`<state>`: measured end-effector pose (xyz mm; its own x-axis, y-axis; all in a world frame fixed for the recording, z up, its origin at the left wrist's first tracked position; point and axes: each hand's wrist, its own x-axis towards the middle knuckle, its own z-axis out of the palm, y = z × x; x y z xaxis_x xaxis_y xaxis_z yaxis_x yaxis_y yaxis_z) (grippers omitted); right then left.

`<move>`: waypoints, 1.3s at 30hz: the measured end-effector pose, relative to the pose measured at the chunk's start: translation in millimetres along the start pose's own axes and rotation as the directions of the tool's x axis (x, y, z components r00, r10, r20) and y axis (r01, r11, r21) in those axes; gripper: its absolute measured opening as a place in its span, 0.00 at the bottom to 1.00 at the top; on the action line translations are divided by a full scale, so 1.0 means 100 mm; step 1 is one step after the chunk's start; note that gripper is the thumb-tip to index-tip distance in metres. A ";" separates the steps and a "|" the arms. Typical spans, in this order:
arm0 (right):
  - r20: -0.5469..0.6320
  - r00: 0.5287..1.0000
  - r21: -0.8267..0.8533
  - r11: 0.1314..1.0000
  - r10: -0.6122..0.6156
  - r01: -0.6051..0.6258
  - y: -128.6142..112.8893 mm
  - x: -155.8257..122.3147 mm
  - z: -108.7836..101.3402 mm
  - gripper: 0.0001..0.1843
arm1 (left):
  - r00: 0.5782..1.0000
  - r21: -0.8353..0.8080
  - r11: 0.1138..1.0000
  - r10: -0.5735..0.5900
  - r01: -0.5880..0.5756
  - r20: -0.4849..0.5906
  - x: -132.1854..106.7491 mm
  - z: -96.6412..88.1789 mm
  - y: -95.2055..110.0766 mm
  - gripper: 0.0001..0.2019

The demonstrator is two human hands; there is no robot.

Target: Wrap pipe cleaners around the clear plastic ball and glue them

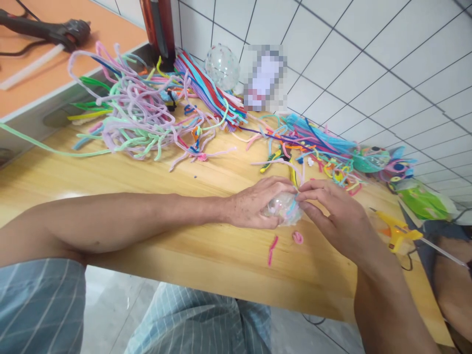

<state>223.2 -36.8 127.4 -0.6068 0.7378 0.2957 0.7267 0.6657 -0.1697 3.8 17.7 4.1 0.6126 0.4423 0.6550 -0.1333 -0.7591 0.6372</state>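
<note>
Clear ball grasped in the left hand, right hand at its side

I have the left fingers wrapped around the ball, above the surface. The right fingertips bunch against its right side, beside a light-blue bit; whether they pinch it I can't tell. Through the ball's wall I make out pale pink and blue colours, too blurred to count.

Just below lie two pink pieces: one straight strip and one curl. Beyond the hands, one yellow-and-black tool is partly covered, and fuzzy stems tangle too thickly for me to number.

Farther out, I count two more balls: a dotted clear one near the tiled wall, and a greenish one. One green packet sits at right; I can't read its contents. There are two glue guns, one yellow, one black and cut off by the edge. The phone-shaped thing is pixelated. Another person's limb is cropped at right.
</note>
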 end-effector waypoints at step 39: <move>-0.257 0.876 0.519 0.823 0.409 -0.232 -0.10 -0.29 0.71 0.14 | 0.999 0.089 0.995 0.036 -0.034 -0.019 -0.07 -0.04 0.09 0.36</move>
<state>210.9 -56.7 53.8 -0.1514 0.8896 0.4309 0.5712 0.4345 -0.6964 -5.0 9.9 7.0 0.5929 0.4235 0.6850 -0.0842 -0.8133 0.5757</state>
